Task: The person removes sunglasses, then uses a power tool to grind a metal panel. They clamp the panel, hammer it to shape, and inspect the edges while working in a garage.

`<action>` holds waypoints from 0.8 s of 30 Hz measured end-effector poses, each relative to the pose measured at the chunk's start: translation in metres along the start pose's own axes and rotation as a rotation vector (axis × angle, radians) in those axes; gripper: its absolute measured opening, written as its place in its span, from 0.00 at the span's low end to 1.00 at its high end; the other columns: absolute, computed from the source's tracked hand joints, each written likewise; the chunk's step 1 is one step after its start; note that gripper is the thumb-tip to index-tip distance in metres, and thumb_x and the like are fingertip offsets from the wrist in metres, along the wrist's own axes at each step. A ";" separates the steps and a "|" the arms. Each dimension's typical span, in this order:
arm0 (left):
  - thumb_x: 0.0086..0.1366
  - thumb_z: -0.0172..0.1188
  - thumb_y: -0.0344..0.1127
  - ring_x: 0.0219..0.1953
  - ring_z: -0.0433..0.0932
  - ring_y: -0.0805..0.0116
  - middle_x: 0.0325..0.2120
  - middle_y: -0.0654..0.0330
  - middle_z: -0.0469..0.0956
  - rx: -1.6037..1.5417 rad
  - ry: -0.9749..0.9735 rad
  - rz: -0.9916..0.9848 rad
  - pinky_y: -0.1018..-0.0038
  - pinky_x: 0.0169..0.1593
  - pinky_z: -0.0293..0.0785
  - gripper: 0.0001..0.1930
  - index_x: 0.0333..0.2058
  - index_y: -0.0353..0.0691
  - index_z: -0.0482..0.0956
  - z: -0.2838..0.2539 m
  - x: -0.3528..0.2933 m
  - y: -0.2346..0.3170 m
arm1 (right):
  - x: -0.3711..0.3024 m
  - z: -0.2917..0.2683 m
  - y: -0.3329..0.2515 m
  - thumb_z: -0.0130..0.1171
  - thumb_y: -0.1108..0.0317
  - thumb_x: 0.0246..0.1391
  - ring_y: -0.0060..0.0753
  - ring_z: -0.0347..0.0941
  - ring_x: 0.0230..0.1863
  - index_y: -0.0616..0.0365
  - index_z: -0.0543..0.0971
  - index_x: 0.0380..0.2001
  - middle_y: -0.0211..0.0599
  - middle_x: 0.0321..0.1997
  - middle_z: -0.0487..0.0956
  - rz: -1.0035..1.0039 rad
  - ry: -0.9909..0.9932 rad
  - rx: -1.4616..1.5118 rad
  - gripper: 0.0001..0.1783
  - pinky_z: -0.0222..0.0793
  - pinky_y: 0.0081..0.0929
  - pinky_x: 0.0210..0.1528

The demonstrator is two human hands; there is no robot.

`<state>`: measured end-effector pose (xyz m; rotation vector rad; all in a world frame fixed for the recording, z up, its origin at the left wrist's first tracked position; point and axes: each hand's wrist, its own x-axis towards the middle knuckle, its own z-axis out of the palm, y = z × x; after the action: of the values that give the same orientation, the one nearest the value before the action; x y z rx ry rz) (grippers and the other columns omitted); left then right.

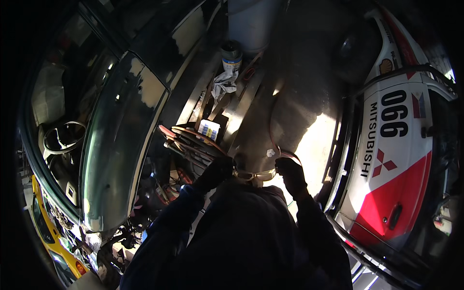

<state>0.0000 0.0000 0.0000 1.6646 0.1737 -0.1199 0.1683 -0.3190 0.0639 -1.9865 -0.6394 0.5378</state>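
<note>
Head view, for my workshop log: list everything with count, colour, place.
Glasses: one, yellowish, centre
Green car: one, dark green, pale patches, left
Second car: one, white and red, right
Yellow car: one, yellow, lower left
Steering wheel: one, dark, in green car
Container: one, bluish grey, top centre
Can: one, dark, by the container
Crumpled sheet: one, whitish, below can
Hoses: several, reddish, left of glasses
Small box: one, white and blue, by hoses
Scrap: one, white, above glasses
Clutter: uncountable, mixed, lower left
Sleeves: two, dark, lower centre
Left hand: one, dark, on glasses' left end
Right hand: one, dark, on their right end
</note>
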 end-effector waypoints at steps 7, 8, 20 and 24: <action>0.59 0.61 0.20 0.32 0.77 0.80 0.28 0.68 0.80 -0.148 0.396 -0.251 0.78 0.38 0.75 0.13 0.44 0.35 0.80 -0.050 -0.011 0.060 | 0.126 -0.002 -0.020 0.56 0.69 0.67 0.52 0.77 0.58 0.57 0.79 0.59 0.52 0.62 0.77 -0.225 -0.219 -0.177 0.19 0.75 0.42 0.61; 0.58 0.60 0.20 0.33 0.78 0.79 0.29 0.68 0.81 -0.121 0.472 -0.265 0.77 0.39 0.75 0.14 0.44 0.35 0.80 -0.053 -0.023 0.061 | 0.145 -0.001 -0.014 0.58 0.65 0.67 0.55 0.75 0.60 0.55 0.79 0.60 0.54 0.66 0.74 -0.089 -0.271 -0.130 0.20 0.74 0.45 0.63; 0.60 0.62 0.28 0.32 0.73 0.77 0.28 0.68 0.76 -0.097 1.338 -0.692 0.74 0.37 0.70 0.03 0.33 0.39 0.78 0.052 -0.121 0.066 | 0.451 0.044 0.081 0.70 0.46 0.50 0.62 0.55 0.75 0.26 0.81 0.60 0.45 0.79 0.56 -0.152 -0.195 -0.908 0.31 0.61 0.63 0.68; 0.59 0.62 0.25 0.34 0.75 0.74 0.31 0.65 0.77 -0.190 1.414 -0.813 0.74 0.41 0.74 0.04 0.33 0.37 0.78 0.116 -0.119 0.057 | 0.482 0.050 0.096 0.71 0.49 0.49 0.56 0.56 0.74 0.31 0.81 0.59 0.43 0.73 0.63 -0.228 -0.269 -0.813 0.31 0.59 0.64 0.66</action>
<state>-0.1035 -0.1258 0.0654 1.1176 1.8433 0.4772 0.5285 -0.0210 -0.0969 -2.5504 -1.4017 0.4415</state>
